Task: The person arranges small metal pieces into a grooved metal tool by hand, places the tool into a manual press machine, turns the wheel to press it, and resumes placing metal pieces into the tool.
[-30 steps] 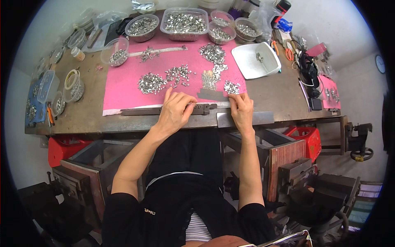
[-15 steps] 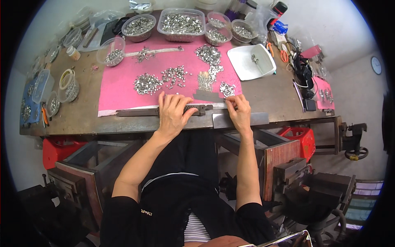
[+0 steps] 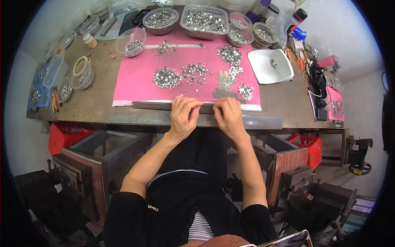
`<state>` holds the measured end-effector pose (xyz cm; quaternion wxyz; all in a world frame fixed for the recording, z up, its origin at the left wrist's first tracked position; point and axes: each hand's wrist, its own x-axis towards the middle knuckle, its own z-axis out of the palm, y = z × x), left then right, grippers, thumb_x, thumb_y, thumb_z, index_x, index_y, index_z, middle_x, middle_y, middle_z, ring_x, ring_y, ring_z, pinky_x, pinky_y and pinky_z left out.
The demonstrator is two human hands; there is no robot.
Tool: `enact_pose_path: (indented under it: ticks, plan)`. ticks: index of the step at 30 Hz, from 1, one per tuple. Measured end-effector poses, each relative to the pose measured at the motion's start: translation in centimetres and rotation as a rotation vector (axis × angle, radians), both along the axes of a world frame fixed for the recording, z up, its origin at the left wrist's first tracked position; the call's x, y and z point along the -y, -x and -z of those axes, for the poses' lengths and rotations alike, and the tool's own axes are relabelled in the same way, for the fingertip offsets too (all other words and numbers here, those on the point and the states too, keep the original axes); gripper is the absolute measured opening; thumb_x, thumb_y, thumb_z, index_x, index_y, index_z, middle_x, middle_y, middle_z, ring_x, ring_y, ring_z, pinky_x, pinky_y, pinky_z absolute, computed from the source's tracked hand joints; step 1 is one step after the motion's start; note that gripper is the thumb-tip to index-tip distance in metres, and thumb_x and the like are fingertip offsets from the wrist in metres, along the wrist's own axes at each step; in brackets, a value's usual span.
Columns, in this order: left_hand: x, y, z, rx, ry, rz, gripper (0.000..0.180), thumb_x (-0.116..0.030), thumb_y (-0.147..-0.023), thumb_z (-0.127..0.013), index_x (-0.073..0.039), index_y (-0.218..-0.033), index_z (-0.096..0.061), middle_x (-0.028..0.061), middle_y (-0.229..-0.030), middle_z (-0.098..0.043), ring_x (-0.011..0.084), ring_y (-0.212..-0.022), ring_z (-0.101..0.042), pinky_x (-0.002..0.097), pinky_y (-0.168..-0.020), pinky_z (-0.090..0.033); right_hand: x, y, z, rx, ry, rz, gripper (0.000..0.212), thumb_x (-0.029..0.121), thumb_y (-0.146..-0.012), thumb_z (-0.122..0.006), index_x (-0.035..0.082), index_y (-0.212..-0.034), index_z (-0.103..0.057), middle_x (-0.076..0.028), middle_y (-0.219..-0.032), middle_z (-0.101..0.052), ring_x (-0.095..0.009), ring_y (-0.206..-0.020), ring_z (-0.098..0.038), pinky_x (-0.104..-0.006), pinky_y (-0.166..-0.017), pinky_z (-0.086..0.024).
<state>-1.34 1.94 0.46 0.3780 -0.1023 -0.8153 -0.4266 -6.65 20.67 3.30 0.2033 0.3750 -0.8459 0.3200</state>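
A long dark metal bar (image 3: 152, 106), with small notches along its middle, lies along the front edge of the pink mat (image 3: 135, 78). My left hand (image 3: 183, 117) is closed over the bar, its fingers bent on the far side and thumb on the near side. Close to it on the right, my right hand (image 3: 230, 118) curls over the same bar with thumb and fingers drawn in. Any small piece under the fingertips is hidden. Beyond the right hand lie a grey flat strip (image 3: 222, 95), a bundle of thin pale strips (image 3: 224, 81) and a small pile of silvery metal pieces (image 3: 246, 92).
More loose metal pieces (image 3: 166, 77) are heaped on the mat. Tubs of them, including a large rectangular tub (image 3: 205, 35), line the back. A white tray (image 3: 261, 68) stands at right. A flat steel plate (image 3: 263, 122) lies along the table's front edge.
My right hand has moved left and closed over the bar, nearer my left hand. My left hand's fingers have drawn in from a wider spread. The whole view has shifted.
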Motion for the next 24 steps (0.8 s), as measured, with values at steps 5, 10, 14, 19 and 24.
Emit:
enact_pose_path:
  ticks: [5, 10, 14, 19, 24]
  plan:
    - [-0.1, 0.0, -0.5, 0.064, -0.033, 0.023, 0.019, 0.002, -0.089, -0.071, -0.007, -0.105, -0.068, 0.0079, -0.099, -0.069, 0.0295, -0.094, -0.065, 0.0525, -0.104, -0.044, 1.3, -0.4, 0.4, -0.059, -0.115, -0.036, 0.018, 0.001, -0.083, -0.070, 0.003, -0.097, -0.060, -0.011, -0.101, -0.061, -0.030, -0.093, -0.058, -0.0422, -0.085, -0.043]
    - [-0.6, 0.4, -1.3, 0.128, 0.135, -0.013, 0.022, -0.007, -0.088, -0.073, -0.009, -0.109, -0.068, 0.0064, -0.104, -0.065, 0.0284, -0.105, -0.061, 0.0580, -0.110, -0.036, 0.5, -0.3, 0.2, 0.004, -0.033, -0.057, 0.018, -0.001, -0.083, -0.071, 0.003, -0.099, -0.064, -0.010, -0.100, -0.065, -0.029, -0.092, -0.061, -0.0413, -0.085, -0.045]
    - [-1.4, 0.7, -1.3, 0.188, 0.230, -0.066, 0.029, -0.018, -0.084, -0.079, -0.010, -0.110, -0.068, 0.0059, -0.109, -0.064, 0.0293, -0.112, -0.058, 0.0641, -0.113, -0.029, -1.3, 0.3, -0.6, 0.043, 0.094, 0.090, 0.017, -0.007, -0.084, -0.071, 0.003, -0.098, -0.068, -0.010, -0.098, -0.069, -0.028, -0.087, -0.064, -0.0375, -0.080, -0.050]
    - [-1.5, 0.9, -0.5, 0.214, 0.254, -0.090, 0.033, -0.023, -0.083, -0.080, -0.010, -0.111, -0.068, 0.0057, -0.110, -0.064, 0.0299, -0.113, -0.057, 0.0644, -0.115, -0.026, -4.8, 4.8, -0.3, 0.044, 0.119, 0.265, 0.010, -0.002, -0.087, -0.070, 0.003, -0.096, -0.068, -0.011, -0.092, -0.066, -0.031, -0.086, -0.063, -0.0416, -0.077, -0.049]
    - [-1.1, 0.7, 0.1, 0.108, 0.171, -0.028, 0.029, -0.020, -0.085, -0.080, -0.010, -0.109, -0.069, 0.0049, -0.110, -0.064, 0.0279, -0.112, -0.059, 0.0624, -0.117, -0.026, -5.4, 9.3, 0.2, 0.071, 0.010, 0.332, 0.008, 0.004, -0.089, -0.070, 0.002, -0.097, -0.072, -0.013, -0.087, -0.066, -0.028, -0.077, -0.066, -0.0381, -0.072, -0.053]
